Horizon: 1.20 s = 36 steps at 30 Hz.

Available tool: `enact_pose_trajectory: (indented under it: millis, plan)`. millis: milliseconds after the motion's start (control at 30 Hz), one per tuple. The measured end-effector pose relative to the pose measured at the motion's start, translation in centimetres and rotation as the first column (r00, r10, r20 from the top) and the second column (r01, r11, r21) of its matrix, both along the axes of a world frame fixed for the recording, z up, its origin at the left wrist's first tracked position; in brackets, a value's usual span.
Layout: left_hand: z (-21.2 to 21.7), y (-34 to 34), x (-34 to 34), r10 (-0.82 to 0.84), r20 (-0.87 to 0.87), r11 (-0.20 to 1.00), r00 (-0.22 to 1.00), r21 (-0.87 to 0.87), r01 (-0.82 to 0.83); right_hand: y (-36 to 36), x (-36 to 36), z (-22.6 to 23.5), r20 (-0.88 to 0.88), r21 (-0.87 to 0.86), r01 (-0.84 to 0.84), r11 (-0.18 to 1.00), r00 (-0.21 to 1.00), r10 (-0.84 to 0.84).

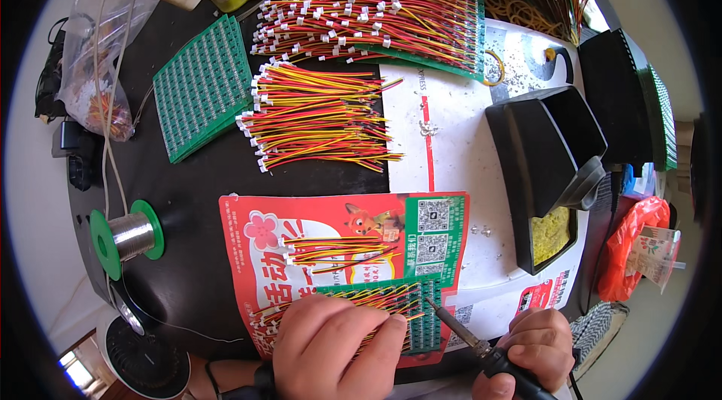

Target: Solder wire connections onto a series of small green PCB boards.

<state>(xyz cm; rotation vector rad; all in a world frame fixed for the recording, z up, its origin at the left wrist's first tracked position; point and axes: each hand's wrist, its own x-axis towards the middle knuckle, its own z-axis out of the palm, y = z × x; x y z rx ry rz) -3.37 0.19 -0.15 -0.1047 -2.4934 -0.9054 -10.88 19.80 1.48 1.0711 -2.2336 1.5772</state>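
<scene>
My right hand [538,351] grips the dark handle of a soldering iron [460,325], whose tip points up and left to a green circuit board panel [427,336]. My left hand [338,347] lies over the panel with its fingers closed on a thin wire [415,316]; its bare end is close to the iron's tip. Rows of red and yellow wires lie across the panel, partly hidden under the left hand. Just beyond it, a small group of loose wires [342,251] rests on a red printed sheet [244,280].
A large pile of connector wires [320,118] lies farther off, with wired panels [376,13] behind. Bare green panels [203,92] and a solder spool [129,236] are at left. At right stands a black holder with a yellow sponge [551,236], beside a red bag [635,246].
</scene>
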Motion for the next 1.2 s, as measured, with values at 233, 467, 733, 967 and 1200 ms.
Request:
enact_pose_trajectory:
  millis: [233,467,733,967,1200]
  plan:
    - [-0.7,1.0,-1.0,0.015,-0.005,0.998,1.0,-0.058,-0.016,0.5,0.0,-0.7,-0.023,0.027,0.051,0.998,0.998,-0.05]
    - [2.2,1.3,-0.2,0.098,0.196,0.993,0.976,-0.078,-0.085,0.1,-0.1,-0.5,-0.021,0.009,0.053,0.999,0.998,-0.053]
    - [-0.9,1.0,-0.5,-0.012,0.046,1.0,0.999,-0.022,0.013,0.2,-0.1,-0.1,0.019,0.027,0.062,0.998,0.998,-0.063]
    - [3.1,3.2,-1.5,0.202,0.46,0.809,0.865,0.42,-0.412,0.1,-0.2,0.0,0.065,0.035,0.026,0.999,0.997,-0.028]
    - [-0.7,1.1,-0.7,0.02,0.075,0.995,0.997,0.092,-0.027,-0.1,-0.2,-0.1,0.081,0.035,0.029,0.999,0.996,-0.032]
